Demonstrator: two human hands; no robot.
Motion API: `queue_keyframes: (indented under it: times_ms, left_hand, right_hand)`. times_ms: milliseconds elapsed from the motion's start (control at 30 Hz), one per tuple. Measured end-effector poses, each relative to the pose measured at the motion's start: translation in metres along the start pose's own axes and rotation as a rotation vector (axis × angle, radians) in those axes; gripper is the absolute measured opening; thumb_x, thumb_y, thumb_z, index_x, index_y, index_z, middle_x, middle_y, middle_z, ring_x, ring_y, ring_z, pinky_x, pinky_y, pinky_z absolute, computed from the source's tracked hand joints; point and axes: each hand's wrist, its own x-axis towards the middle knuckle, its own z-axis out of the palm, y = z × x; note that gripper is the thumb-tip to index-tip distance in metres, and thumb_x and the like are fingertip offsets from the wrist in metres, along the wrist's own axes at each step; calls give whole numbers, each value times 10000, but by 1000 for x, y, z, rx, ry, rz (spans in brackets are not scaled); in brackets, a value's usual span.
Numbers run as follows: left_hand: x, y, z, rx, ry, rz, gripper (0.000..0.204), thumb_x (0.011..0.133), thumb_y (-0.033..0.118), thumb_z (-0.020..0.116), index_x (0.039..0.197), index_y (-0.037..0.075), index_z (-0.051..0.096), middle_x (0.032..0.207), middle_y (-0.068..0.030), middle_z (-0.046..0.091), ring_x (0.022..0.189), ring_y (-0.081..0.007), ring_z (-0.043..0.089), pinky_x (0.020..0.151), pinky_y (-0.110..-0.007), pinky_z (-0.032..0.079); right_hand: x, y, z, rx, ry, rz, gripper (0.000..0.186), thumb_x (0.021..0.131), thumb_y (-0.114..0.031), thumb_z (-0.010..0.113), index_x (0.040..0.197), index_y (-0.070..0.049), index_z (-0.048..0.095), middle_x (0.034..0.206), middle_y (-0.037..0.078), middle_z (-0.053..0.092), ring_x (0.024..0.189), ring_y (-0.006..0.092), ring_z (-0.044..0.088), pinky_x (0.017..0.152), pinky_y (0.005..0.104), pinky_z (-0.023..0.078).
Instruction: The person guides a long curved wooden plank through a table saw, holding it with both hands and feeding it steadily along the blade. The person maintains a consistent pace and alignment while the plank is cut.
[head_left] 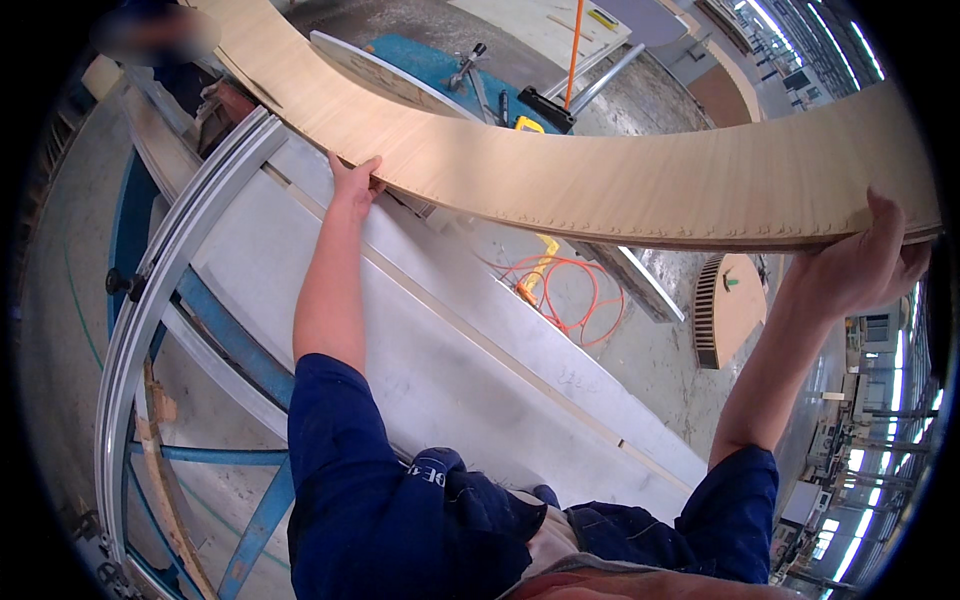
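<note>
A long, curved plywood panel (500, 170) with a pale wood face stretches across the far side, above the machine table. My left hand (357, 185) grips its near edge left of the middle, fingertips partly hidden under the panel. At the right end, my right hand (865, 260) holds the same near edge, thumb over the top face and fingers underneath. Small rough chips line that edge. Below the panel lies the grey metal saw table (450, 330), with a long slot running through it.
A silver rail with a blue frame (240, 340) stands at the left. An orange hose (590, 310) coils on the floor beyond the table, near a slatted curved wooden piece (730, 310). Tools lie on a blue surface (420, 60) behind the panel. Another person (160, 35) is at the far left.
</note>
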Motion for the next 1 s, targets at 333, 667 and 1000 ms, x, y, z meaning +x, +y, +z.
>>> queue_keyframes:
  times_ms: [333, 667, 1000]
  left_hand:
    - [10, 5, -4, 12, -12, -24, 1135, 849, 18, 740, 1584, 354, -58, 1276, -126, 534, 950, -244, 613, 698, -418, 525]
    - [11, 14, -3, 59, -4, -23, 1053, 866, 20, 729, 1567, 328, 5, 1296, -127, 524, 987, -264, 618, 694, -416, 541]
    - [28, 2, -6, 83, 149, 60, 1022, 803, 7, 763, 1564, 249, 125, 1369, -142, 489, 1054, -288, 620, 703, -458, 577]
  right_hand:
    - [-13, -7, 8, -32, 22, 2, 602, 787, -221, 668, 1304, -38, 420, 1080, 150, 546, 1024, 307, 659, 777, 421, 655]
    - [-20, -9, 17, 67, 6, 0, 521, 801, -182, 636, 1271, -49, 455, 1066, 120, 541, 1031, 265, 646, 847, 376, 610]
    - [-26, -8, 21, 77, 15, -89, 456, 832, -174, 660, 1235, -25, 510, 943, 58, 550, 876, 156, 588, 750, 300, 462]
